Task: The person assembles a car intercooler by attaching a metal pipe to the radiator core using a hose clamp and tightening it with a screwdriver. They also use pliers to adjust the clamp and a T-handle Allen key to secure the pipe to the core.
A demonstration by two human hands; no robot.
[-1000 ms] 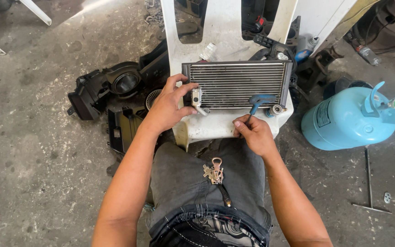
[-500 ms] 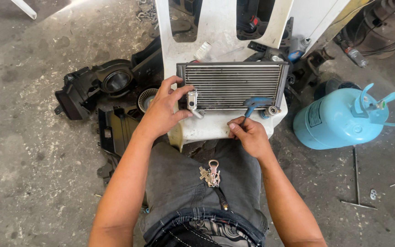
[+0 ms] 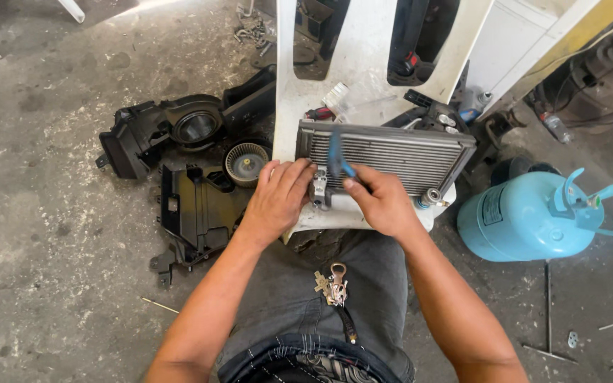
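Finned metal evaporator core (image 3: pixel 399 152) on white chair (image 3: pixel 363 64)

— What sort of place is shown?
— A car repair workshop, it would seem. A stained concrete floor (image 3: pixel 44 234) is seen, strewn with black blower housings (image 3: pixel 161 131) and a fan wheel (image 3: pixel 245 163).
— What else?
— A finned evaporator core (image 3: pixel 391 152) and a blue gas cylinder (image 3: pixel 533 220) are laid out.

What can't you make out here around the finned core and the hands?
- Blue tool in the right hand, head view: motion-blurred, its tip and type unclear.
- Fitting on the core: partly covered by the left hand.
- White chair: cut off by the top edge.
- Chair seat under the core: mostly hidden.
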